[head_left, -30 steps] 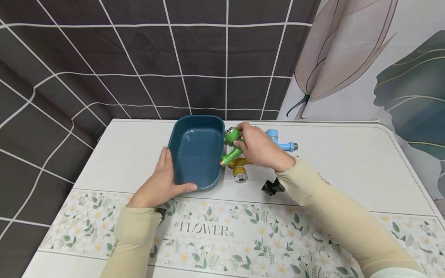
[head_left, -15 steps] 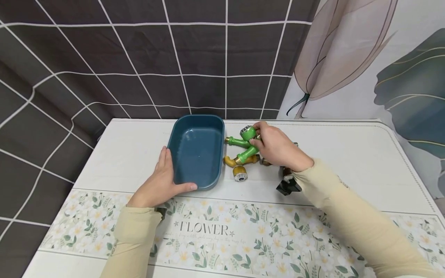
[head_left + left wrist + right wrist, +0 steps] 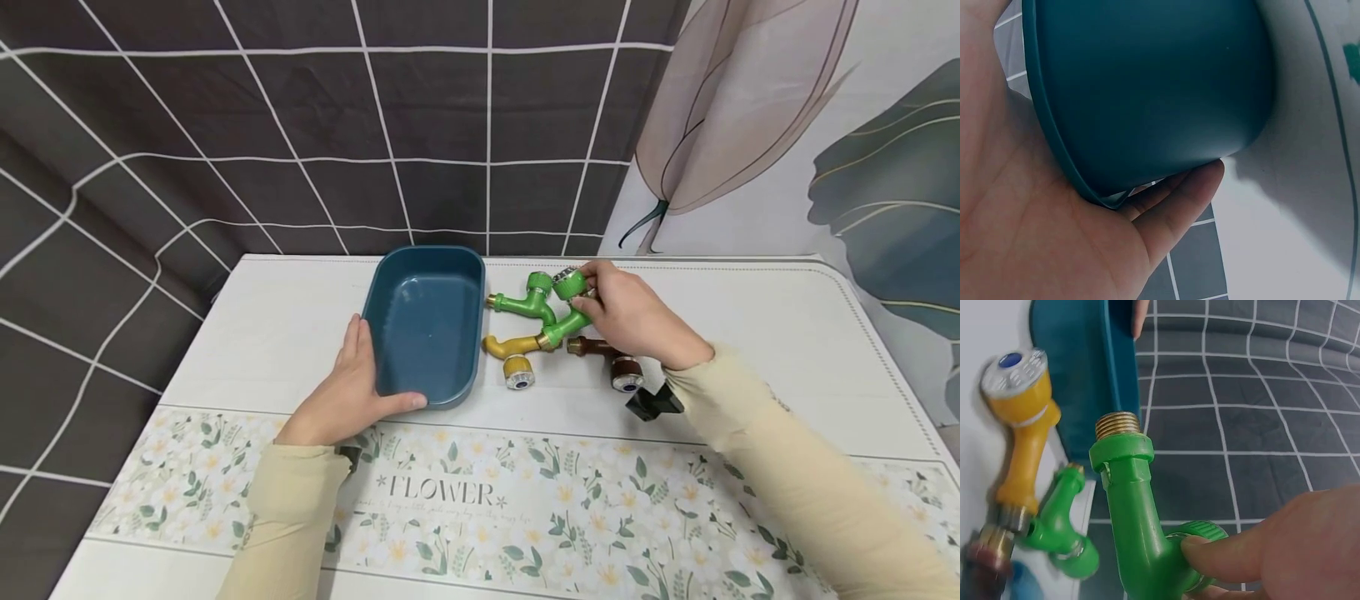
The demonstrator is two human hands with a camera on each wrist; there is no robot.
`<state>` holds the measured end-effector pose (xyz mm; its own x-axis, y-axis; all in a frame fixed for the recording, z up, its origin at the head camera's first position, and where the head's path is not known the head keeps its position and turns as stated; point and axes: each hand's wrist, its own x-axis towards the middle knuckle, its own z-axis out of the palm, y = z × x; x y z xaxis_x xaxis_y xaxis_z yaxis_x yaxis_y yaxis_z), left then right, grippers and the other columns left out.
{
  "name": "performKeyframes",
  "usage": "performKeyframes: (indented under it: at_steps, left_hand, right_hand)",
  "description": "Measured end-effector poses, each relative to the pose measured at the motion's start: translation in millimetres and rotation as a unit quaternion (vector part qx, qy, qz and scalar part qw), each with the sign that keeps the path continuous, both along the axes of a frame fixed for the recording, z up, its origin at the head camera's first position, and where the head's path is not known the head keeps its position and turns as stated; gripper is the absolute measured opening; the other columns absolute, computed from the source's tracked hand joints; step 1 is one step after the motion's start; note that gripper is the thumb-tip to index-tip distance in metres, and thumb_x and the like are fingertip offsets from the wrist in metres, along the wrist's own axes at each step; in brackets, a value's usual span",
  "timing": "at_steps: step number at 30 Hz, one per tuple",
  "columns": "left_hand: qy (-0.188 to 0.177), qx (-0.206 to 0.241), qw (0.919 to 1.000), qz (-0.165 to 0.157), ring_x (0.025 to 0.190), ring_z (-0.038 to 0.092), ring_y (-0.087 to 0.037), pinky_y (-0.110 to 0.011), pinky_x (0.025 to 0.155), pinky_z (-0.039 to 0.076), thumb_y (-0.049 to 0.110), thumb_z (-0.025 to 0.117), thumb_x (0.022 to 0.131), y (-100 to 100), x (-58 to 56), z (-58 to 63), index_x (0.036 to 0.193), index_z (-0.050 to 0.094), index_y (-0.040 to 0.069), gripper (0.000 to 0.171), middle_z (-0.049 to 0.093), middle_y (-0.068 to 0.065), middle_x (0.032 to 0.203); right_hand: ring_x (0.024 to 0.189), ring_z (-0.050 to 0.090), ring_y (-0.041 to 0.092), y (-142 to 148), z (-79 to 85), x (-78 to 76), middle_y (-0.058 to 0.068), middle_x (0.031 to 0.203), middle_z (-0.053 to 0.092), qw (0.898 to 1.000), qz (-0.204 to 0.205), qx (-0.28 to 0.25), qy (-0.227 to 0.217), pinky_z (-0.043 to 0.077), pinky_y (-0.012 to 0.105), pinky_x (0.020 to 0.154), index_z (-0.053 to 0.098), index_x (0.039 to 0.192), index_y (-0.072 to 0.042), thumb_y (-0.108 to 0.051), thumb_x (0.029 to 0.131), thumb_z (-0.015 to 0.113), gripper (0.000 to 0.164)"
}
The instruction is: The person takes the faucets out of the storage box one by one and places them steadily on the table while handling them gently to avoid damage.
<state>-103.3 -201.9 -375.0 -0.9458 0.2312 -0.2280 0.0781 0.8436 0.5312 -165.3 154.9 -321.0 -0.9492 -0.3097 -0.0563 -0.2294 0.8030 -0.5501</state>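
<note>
In the head view my left hand rests against the near left corner of a dark blue plastic tub. Its thumb lies along the near rim and its fingers along the left wall; in the left wrist view the fingers extend straight along the outer wall. My right hand pinches a green water tap by its ribbed knob, with the brass thread pointing toward the tub. Beneath it lie a second green tap, a yellow tap and a brown tap.
A bit of blue tap shows at the lower left of the right wrist view. The white table has a flower-printed strip along its front. A dark grid-patterned curtain hangs behind it. A black wrist mount sits under the right sleeve.
My right hand has moved right, away from the tub, with the green tap in it. The second green tap and the brown tap have come into fuller view. My left hand stays put.
</note>
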Motion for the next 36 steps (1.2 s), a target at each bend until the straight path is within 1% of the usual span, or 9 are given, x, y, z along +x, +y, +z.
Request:
performKeyframes:
  at_steps: [6,13,16,23,26,30,36]
  left_hand:
    - [0.0,0.001,1.0,-0.002,0.152,-0.011,-0.038,-0.058,0.117,0.02,0.069,0.072,0.08,-1,-0.4,-0.9,0.154,-0.016,-0.008,0.138,-0.024,-0.021,0.163]
    - [0.002,0.003,1.0,-0.003,0.152,-0.009,-0.039,-0.058,0.117,0.021,0.07,0.071,0.079,-1,-1.1,-1.5,0.154,-0.016,-0.008,0.139,-0.025,-0.02,0.163]
    - [0.002,0.003,1.0,-0.003,0.152,-0.008,-0.039,-0.058,0.117,0.021,0.069,0.072,0.079,-1,-1.3,-1.8,0.154,-0.016,-0.008,0.139,-0.025,-0.02,0.163]
    - [0.005,0.005,1.0,-0.005,0.152,-0.009,-0.039,-0.058,0.117,0.02,0.068,0.073,0.079,-1,-1.4,-2.6,0.154,-0.015,-0.009,0.139,-0.024,-0.021,0.163]
    - [0.004,0.006,1.0,-0.004,0.152,-0.009,-0.04,-0.058,0.117,0.02,0.067,0.074,0.079,-1,-1.5,-2.2,0.154,-0.015,-0.009,0.138,-0.024,-0.021,0.163]
    - [0.003,0.007,1.0,-0.001,0.152,-0.008,-0.039,-0.058,0.117,0.021,0.065,0.075,0.079,-1,-1.3,-3.0,0.154,-0.015,-0.008,0.138,-0.023,-0.021,0.163]
    - [0.001,0.004,1.0,0.002,0.152,-0.01,-0.037,-0.057,0.117,0.021,0.069,0.075,0.077,-1,-1.7,-4.5,0.154,-0.016,-0.007,0.141,-0.024,-0.02,0.163]
  right_hand:
    - [0.092,0.059,0.032,15,-1.5,-1.7,0.026,0.112,0.06,1.0,-0.01,0.002,-0.007,0.049,0.046,0.081,0.043,0.136,0.014,-0.011,0.103,0.055,0.042]
    - [0.09,0.058,0.033,29,-3.1,-2.1,0.028,0.111,0.058,1.0,-0.023,0.005,-0.014,0.049,0.042,0.072,0.041,0.136,0.015,-0.012,0.104,0.054,0.043]
    - [0.093,0.058,0.035,35,-5.3,-1.8,0.03,0.114,0.057,0.999,-0.028,0.01,-0.018,0.05,0.043,0.073,0.039,0.137,0.016,-0.013,0.104,0.054,0.045]
    - [0.093,0.056,0.037,53,-11.4,-2.9,0.03,0.111,0.056,0.999,-0.044,0.018,-0.025,0.046,0.047,0.076,0.04,0.135,0.017,-0.014,0.105,0.053,0.045]
    - [0.095,0.056,0.038,60,-13.7,-3.7,0.031,0.113,0.056,0.998,-0.054,0.018,-0.031,0.046,0.047,0.077,0.039,0.135,0.017,-0.014,0.105,0.052,0.045]
    - [0.094,0.056,0.037,69,-16.9,-4.8,0.032,0.114,0.055,0.997,-0.064,0.018,-0.035,0.046,0.043,0.074,0.039,0.135,0.018,-0.014,0.105,0.052,0.047]
    - [0.09,0.055,0.035,82,-21.4,-5.7,0.032,0.113,0.055,0.996,-0.073,0.023,-0.042,0.045,0.037,0.07,0.039,0.136,0.02,-0.014,0.104,0.051,0.048]
